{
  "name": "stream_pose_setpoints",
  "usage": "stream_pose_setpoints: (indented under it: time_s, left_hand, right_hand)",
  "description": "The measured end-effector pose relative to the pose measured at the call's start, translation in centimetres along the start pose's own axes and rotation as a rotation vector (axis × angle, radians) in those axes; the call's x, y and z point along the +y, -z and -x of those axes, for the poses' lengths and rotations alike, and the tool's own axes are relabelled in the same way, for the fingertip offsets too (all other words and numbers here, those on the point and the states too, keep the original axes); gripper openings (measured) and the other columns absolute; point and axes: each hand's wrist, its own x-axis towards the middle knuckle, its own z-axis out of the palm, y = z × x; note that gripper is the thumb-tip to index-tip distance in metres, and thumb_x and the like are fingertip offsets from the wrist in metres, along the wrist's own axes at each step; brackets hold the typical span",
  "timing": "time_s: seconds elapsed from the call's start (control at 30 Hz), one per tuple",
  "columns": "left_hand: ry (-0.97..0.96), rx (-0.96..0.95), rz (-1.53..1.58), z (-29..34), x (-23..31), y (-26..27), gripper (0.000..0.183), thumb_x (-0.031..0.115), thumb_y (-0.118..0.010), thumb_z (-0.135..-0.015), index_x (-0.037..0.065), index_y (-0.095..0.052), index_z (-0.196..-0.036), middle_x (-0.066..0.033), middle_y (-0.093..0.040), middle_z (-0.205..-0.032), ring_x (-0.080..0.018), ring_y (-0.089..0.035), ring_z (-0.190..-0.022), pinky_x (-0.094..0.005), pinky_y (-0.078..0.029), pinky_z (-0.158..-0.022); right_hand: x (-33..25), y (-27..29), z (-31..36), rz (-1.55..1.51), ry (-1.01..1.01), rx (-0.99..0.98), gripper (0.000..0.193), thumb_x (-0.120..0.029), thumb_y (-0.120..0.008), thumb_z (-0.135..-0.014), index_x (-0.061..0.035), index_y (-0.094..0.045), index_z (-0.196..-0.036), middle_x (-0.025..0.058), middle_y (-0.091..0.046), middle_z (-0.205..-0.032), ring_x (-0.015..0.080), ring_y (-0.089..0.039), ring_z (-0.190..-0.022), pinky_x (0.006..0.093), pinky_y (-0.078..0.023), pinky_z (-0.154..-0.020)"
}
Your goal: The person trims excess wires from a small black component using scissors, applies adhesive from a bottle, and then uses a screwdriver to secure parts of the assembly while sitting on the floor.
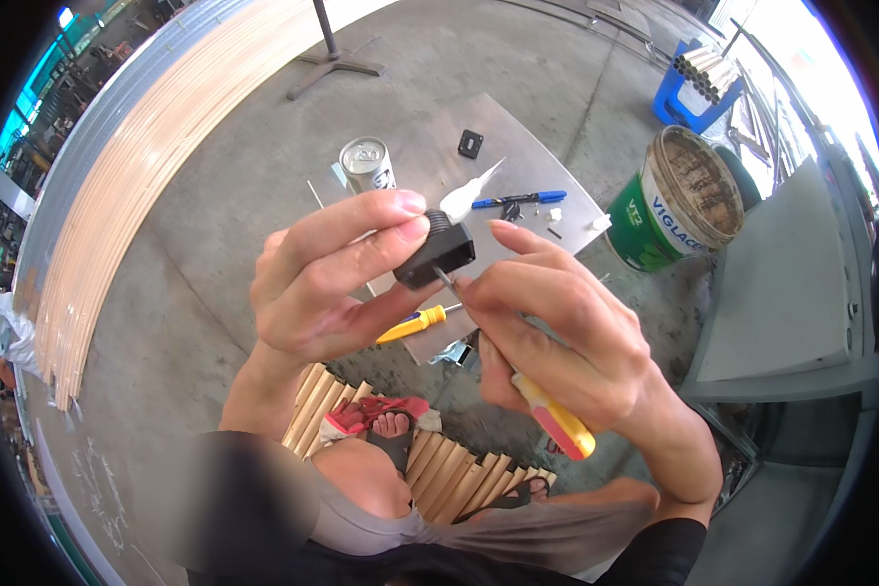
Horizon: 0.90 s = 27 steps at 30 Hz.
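The person wears a black top (391, 566) with short, plain black sleeves (662, 555), loose grey shorts (557, 532) with soft folds, and dark, open-toed sandals (394, 451). Left hand (337, 269) and right hand (571, 337) are bare.

held screwdriver (562, 427) partly hidden

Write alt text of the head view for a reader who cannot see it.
A person's left hand holds a small black part while the right hand holds a yellow-and-red screwdriver, its tip at the part. The grey table beneath holds a can, white nozzled bottle, blue pen and second yellow screwdriver; a green bucket stands at right.
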Motion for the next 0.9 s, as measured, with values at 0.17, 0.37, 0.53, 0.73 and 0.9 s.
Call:
stream_pose_setpoints:
  time_s: [0.17,0.37,0.53,0.73,0.9]
  left_hand:
    - [0.132,-0.025,0.095,1.7,1.5,-1.5,0.048,0.002,-0.091,-0.070,0.002,-0.069,-0.113,-0.0147,-0.071,-0.115,-0.0236,-0.076,-0.089,-0.0300,-0.065,-0.071]
    - [0.218,-0.063,0.216,3.5,2.4,-3.9,0.046,0.000,-0.089,-0.070,0.000,-0.070,-0.112,-0.0163,-0.072,-0.114,-0.0265,-0.076,-0.088,-0.0317,-0.065,-0.070]
    - [0.224,-0.061,0.313,4.7,3.0,-5.4,0.045,-0.001,-0.088,-0.072,-0.001,-0.069,-0.112,-0.0160,-0.072,-0.112,-0.0263,-0.076,-0.088,-0.0324,-0.064,-0.069]
    - [0.282,-0.074,0.348,6.1,3.7,-6.6,0.043,0.003,-0.088,-0.071,0.000,-0.069,-0.109,-0.0155,-0.072,-0.112,-0.0250,-0.076,-0.088,-0.0307,-0.064,-0.067]
    - [0.307,-0.073,0.384,6.6,3.7,-6.8,0.045,0.003,-0.088,-0.069,0.000,-0.069,-0.110,-0.0155,-0.072,-0.112,-0.0250,-0.076,-0.087,-0.0306,-0.064,-0.066]
  right_hand:
    - [-1.2,1.1,1.2,0.053,-0.087,-0.110,0.024,0.004,-0.078,-0.069,0.0131,-0.064,-0.088,0.0212,-0.062,-0.108,0.0320,-0.068,-0.086,0.0561,-0.058,-0.092]
    - [-2.5,1.9,3.3,0.108,-0.259,-0.168,0.026,0.017,-0.071,-0.066,0.0099,-0.073,-0.091,0.0129,-0.064,-0.101,0.0279,-0.071,-0.085,0.0539,-0.058,-0.099]
    - [-3.7,3.0,4.5,0.070,-0.394,-0.246,0.034,0.010,-0.076,-0.062,0.0122,-0.070,-0.095,0.0154,-0.063,-0.106,0.0310,-0.070,-0.091,0.0566,-0.056,-0.100]
    - [-4.1,2.9,5.4,0.084,-0.480,-0.261,0.025,0.013,-0.071,-0.067,0.0091,-0.074,-0.091,0.0141,-0.066,-0.100,0.0287,-0.072,-0.088,0.0557,-0.056,-0.101]
    - [-4.1,2.8,5.7,0.089,-0.496,-0.262,0.025,0.013,-0.071,-0.067,0.0089,-0.074,-0.091,0.0145,-0.066,-0.100,0.0291,-0.072,-0.087,0.0560,-0.056,-0.101]
